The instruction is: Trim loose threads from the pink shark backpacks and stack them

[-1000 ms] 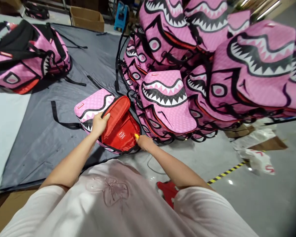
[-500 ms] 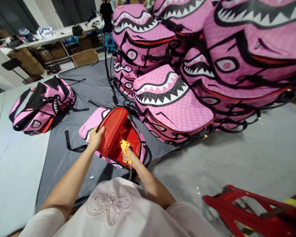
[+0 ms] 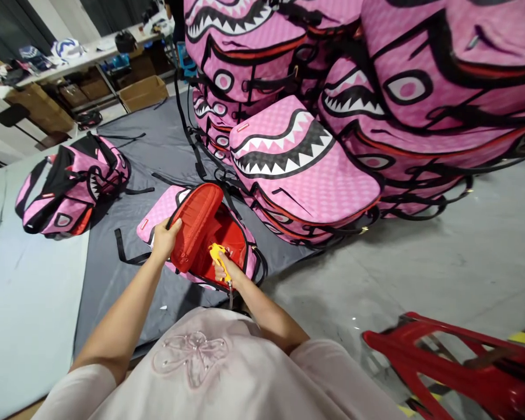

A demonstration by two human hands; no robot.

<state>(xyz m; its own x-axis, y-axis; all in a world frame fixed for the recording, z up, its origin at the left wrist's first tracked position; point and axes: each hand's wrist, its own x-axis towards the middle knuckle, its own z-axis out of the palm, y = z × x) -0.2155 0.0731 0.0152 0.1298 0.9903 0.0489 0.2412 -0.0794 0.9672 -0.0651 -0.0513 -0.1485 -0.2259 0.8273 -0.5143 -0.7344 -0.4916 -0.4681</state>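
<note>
In my remote view a tall pile of pink shark-mouth backpacks [image 3: 306, 157] fills one o'clock, while grey cloth [image 3: 105, 262] spreads below eight, bearing the open backpack [image 3: 230, 230] just off centre toward eight o'clock, and another pink backpack [image 3: 72, 192] sits farther out at nine. At the open one's nine o'clock, my left hand [image 3: 165, 239] grips its red-lined flap [image 3: 196, 227], thumb on top, other fingers mostly hidden; at four o'clock, my right hand [image 3: 230, 273] has its fingers wrapped round a yellow tool [image 3: 219, 255] at the red opening.
</note>
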